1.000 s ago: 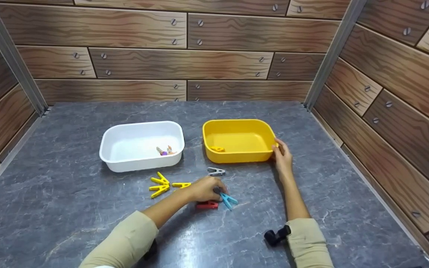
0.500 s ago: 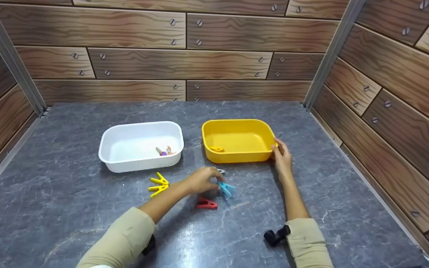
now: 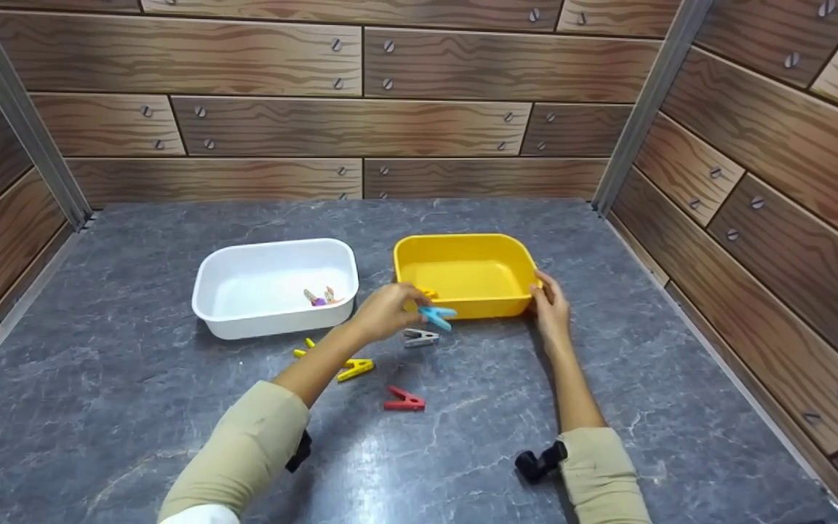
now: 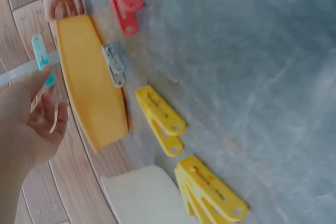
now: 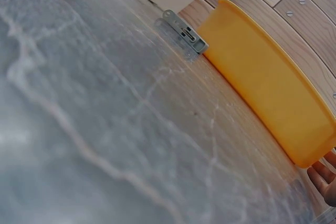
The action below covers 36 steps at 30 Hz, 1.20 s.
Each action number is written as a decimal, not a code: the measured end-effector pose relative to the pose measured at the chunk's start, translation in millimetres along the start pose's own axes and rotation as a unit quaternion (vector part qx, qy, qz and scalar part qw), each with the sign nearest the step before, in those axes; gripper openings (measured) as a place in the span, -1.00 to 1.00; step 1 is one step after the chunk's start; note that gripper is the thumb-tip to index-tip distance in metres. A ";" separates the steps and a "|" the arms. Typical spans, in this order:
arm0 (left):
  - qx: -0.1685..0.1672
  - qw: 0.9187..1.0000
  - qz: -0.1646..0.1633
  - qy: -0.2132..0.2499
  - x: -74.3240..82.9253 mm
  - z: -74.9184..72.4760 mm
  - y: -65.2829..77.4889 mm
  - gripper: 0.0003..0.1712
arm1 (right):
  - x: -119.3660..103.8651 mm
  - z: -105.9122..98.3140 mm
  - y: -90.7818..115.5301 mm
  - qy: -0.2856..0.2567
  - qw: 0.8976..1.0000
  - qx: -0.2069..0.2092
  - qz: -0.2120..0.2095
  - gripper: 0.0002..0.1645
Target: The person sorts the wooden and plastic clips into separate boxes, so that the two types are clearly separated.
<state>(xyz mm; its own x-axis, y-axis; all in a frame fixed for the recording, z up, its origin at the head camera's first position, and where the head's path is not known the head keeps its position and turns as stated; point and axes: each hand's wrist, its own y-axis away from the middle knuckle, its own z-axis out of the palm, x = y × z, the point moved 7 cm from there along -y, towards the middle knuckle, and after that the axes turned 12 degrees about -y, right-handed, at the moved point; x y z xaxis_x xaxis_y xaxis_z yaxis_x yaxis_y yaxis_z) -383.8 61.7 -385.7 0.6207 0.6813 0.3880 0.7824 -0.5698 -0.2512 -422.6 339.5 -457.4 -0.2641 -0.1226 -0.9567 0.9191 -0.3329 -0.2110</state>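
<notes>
My left hand (image 3: pixel 388 313) pinches a light blue clothespin (image 3: pixel 437 316) in the air, in front of the yellow tub's near left corner. In the left wrist view the blue clothespin (image 4: pixel 39 51) points away from the fingertips. My right hand (image 3: pixel 553 313) holds the right end of the yellow tub (image 3: pixel 473 308). Inside that tub lies a yellow clothespin (image 3: pixel 428 293), partly hidden by the left hand. A grey clothespin (image 3: pixel 420 338) lies on the table just below the left hand. Nearer are a red clothespin (image 3: pixel 406 400) and several yellow clothespins (image 4: pixel 160 116), some hidden by the left forearm.
A white tub (image 3: pixel 273 324) stands left of the yellow one, with small colourful figures (image 3: pixel 322 297) inside. Wood-patterned walls (image 3: pixel 361 124) enclose the grey marbled table (image 3: pixel 477 451) at the back and sides.
My left hand has lifted the blue clothespin off the table and carried it away from me, up to the yellow tub's front. The right hand has stayed on the tub.
</notes>
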 end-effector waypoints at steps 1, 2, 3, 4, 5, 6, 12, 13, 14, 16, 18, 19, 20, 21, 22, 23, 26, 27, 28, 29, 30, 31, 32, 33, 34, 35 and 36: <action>0.008 1.000 -0.011 0.001 -3.0 -2.5 -2.3 -0.78 | 0.0 0.0 0.2 0.001 1.000 -0.001 0.000 -0.55; 0.017 1.000 -0.020 0.000 -6.1 -5.2 -4.5 -0.79 | 0.2 0.0 0.2 0.000 1.000 -0.002 0.000 -0.55; 0.028 0.999 -0.027 -0.001 -9.3 -7.5 -6.8 -0.79 | 0.3 -0.1 0.3 -0.001 1.000 -0.002 0.000 -0.55; 0.036 0.999 -0.037 0.001 -13.0 -9.4 -9.1 -0.79 | 0.6 -0.5 0.1 0.000 1.000 0.000 0.000 -0.55; 0.044 0.998 -0.047 0.002 -16.8 -11.1 -11.4 -0.80 | 0.7 -0.6 0.0 0.001 1.000 0.001 0.000 -0.55; 0.053 0.997 -0.056 -0.001 -20.6 -12.6 -13.5 -0.80 | 0.6 -0.7 -0.1 0.001 1.000 0.001 -0.001 -0.55; 0.095 0.988 -0.118 0.000 -44.1 -13.4 -24.3 -0.79 | -0.4 -0.9 -0.8 -0.007 1.000 -0.002 -0.004 -0.55; 0.102 0.987 -0.127 0.000 -47.2 -12.5 -25.6 -0.79 | -0.3 -0.9 -0.6 -0.009 1.000 -0.003 -0.002 -0.55; 0.109 0.985 -0.134 -0.001 -50.0 -11.7 -26.7 -0.79 | -0.3 -0.8 -0.4 -0.011 1.000 -0.005 -0.001 -0.55; 0.122 0.981 -0.149 -0.005 -54.8 -9.6 -29.1 -0.79 | -0.4 -0.8 -0.1 -0.011 1.000 -0.007 0.000 -0.56; 0.129 0.979 -0.161 -0.009 -57.6 -7.3 -31.9 -0.79 | -0.1 -0.9 -0.1 -0.010 1.000 -0.007 0.003 -0.56; 0.129 0.978 -0.166 -0.010 -58.6 -5.8 -33.4 -0.79 | -0.1 -1.0 -0.1 -0.011 1.000 -0.007 0.003 -0.56; 0.127 0.977 -0.171 -0.013 -59.2 -4.3 -34.9 -0.79 | -0.3 -1.0 -0.2 -0.010 1.000 -0.006 0.002 -0.56; 0.124 0.976 -0.176 -0.015 -59.7 -2.7 -36.4 -0.79 | -0.5 -1.1 -0.3 -0.009 1.000 -0.004 0.002 -0.57; 0.120 0.976 -0.180 -0.017 -59.9 -0.8 -37.9 -0.79 | -0.5 -1.4 -0.4 -0.009 1.000 -0.002 0.002 -0.57; 0.116 0.976 -0.185 -0.019 -60.3 1.0 -39.3 -0.79 | -0.6 -1.7 -0.4 -0.008 1.000 0.000 0.002 -0.57; 0.111 0.973 -0.201 -0.023 -61.5 4.9 -42.2 -0.78 | -1.3 -1.6 -0.1 -0.008 1.000 0.002 0.000 -0.57; 0.112 0.972 -0.206 -0.025 -62.3 5.9 -42.8 -0.79 | -1.6 -1.3 0.3 -0.008 1.000 0.002 0.000 -0.57; 0.112 0.971 -0.211 -0.026 -63.1 6.9 -43.4 -0.79 | -1.6 -1.1 0.3 -0.009 1.000 0.001 0.000 -0.56; 0.114 0.969 -0.216 -0.027 -63.8 7.7 -43.8 -0.79 | -1.8 -0.8 0.5 -0.008 1.000 0.000 0.001 -0.56; 0.115 0.968 -0.219 -0.028 -64.2 8.4 -44.2 -0.79 | -1.7 -0.5 0.7 -0.009 1.000 -0.001 0.002 -0.56; 0.117 0.967 -0.223 -0.029 -64.6 9.1 -44.3 -0.79 | -1.3 -0.5 0.8 -0.007 1.000 -0.002 0.004 -0.56; 0.117 0.967 -0.226 -0.029 -64.9 9.9 -44.5 -0.79 | -0.9 -0.6 0.8 -0.006 1.000 -0.001 0.004 -0.56; 0.118 0.965 -0.230 -0.030 -65.2 10.6 -44.6 -0.79 | -0.5 -0.7 0.7 -0.006 1.000 0.000 0.006 -0.56; 0.120 0.965 -0.233 -0.030 -65.3 11.3 -44.6 -0.79 | 0.0 -0.8 0.3 -0.006 1.000 0.000 0.007 -0.56; 0.123 0.964 -0.235 -0.030 -65.1 11.7 -44.5 -0.79 | 0.2 -0.9 0.2 -0.006 1.000 0.000 0.007 -0.56; 0.126 0.963 -0.236 -0.029 -64.9 12.3 -44.6 -0.79 | 0.7 -0.9 -0.1 -0.006 1.000 -0.001 0.008 -0.56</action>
<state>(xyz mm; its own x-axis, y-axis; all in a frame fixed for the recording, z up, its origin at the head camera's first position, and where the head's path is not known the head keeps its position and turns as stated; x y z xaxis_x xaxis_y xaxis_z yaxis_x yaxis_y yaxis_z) -458.3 48.6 -410.6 0.1882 0.8664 0.4625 0.9610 -0.0654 -0.2686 -422.7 340.2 -458.2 -0.2531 -0.1391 -0.9574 0.9238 -0.3286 -0.1965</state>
